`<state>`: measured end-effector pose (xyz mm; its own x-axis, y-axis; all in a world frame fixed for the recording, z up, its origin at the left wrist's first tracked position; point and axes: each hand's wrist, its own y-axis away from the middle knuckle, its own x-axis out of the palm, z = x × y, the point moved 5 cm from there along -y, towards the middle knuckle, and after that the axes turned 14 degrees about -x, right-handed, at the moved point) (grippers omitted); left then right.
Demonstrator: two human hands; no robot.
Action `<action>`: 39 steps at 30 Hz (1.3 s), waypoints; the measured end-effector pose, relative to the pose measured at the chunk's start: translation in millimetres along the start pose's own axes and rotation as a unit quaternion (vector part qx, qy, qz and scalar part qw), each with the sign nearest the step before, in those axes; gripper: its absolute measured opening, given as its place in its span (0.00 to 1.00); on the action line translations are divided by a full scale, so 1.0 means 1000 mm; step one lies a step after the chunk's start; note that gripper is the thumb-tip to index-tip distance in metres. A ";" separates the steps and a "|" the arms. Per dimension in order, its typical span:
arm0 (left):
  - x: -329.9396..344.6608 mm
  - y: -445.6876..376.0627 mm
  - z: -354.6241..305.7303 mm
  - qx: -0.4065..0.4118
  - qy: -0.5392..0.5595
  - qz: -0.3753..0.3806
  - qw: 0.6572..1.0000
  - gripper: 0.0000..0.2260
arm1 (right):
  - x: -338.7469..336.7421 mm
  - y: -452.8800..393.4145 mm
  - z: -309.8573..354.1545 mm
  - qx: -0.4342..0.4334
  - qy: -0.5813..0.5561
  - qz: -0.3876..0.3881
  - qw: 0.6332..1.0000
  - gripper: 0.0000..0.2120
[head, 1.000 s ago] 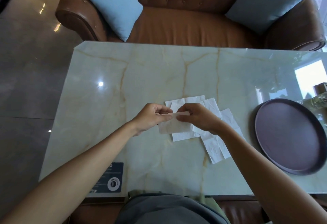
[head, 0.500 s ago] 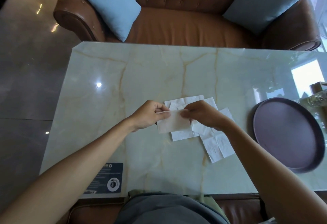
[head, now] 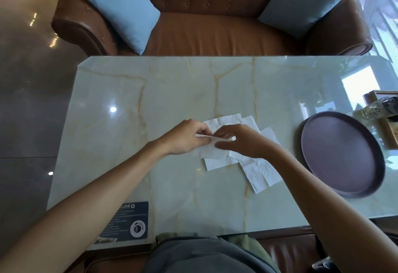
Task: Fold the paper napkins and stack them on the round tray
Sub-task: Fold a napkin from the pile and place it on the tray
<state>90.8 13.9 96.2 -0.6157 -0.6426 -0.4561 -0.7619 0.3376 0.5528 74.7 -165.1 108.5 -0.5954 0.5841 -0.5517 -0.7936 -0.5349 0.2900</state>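
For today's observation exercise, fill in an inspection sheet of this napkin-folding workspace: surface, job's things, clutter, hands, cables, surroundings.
Surface: pale marble table, glossy, with light reflections.
Job's things: one napkin held above loose napkins spread flat on the table; round tray at the right, bare.
Clutter: dark printed card at the near edge; wooden box with glass items behind the tray.
Hands: left hand and right hand both pinch the held napkin.
Cables: nothing seen.
Surroundings: brown leather sofa with two blue cushions; shiny floor.
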 end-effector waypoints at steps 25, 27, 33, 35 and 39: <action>0.215 -0.117 -0.144 -0.171 0.310 0.084 0.931 0.14 | -0.087 0.190 -0.224 0.117 -0.462 -0.316 0.820 0.05; 0.248 -0.136 -0.157 -0.182 0.304 0.079 0.932 0.07 | -0.097 0.209 -0.253 0.144 -0.449 -0.335 0.816 0.07; 0.330 -0.195 -0.199 -0.176 0.235 0.047 0.955 0.06 | -0.118 0.259 -0.341 0.254 -0.361 -0.395 0.806 0.04; 0.348 -0.214 -0.210 -0.166 0.203 0.029 0.965 0.05 | -0.123 0.268 -0.365 0.273 -0.347 -0.402 0.802 0.05; 0.378 -0.245 -0.223 -0.157 0.124 0.002 0.980 0.03 | -0.128 0.282 -0.402 0.308 -0.332 -0.405 0.794 0.04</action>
<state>89.3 -465.0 -56.7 -0.5220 -0.8015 -0.2918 -0.6361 0.1379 0.7592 -22.1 -635.9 -53.9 0.3692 0.8869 -0.2778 -0.7389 0.4614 0.4910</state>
